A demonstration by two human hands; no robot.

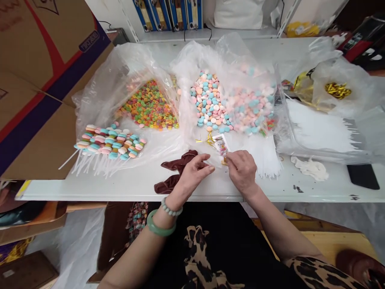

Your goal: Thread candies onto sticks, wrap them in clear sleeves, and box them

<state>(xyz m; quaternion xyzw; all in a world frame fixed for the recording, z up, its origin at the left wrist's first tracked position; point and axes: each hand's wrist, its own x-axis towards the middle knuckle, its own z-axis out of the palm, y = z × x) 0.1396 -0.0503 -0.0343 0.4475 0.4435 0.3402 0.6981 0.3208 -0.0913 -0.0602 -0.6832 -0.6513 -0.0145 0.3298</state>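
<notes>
My left hand [197,171] is above the table's front half, thumb and forefinger spread a little apart with nothing visible between them. It is nearest to a dark brown cloth [171,184] lying partly behind it. My right hand [243,170] is closed, its fingertips pinching the lower end of a small printed packet [221,143]. A bit of gold shows just below the packet. Thin gold ties [209,138] lie beyond my hands. White sticks [266,156] are fanned out to the right of my right hand.
Plastic bags hold ring-shaped candies [153,105] and pastel round candies [210,100]. Candy skewers [111,142] are piled at left beside a large cardboard box [45,88]. More white sticks [319,128], a crumpled white glove [311,168] and a black flat object [363,176] lie at right.
</notes>
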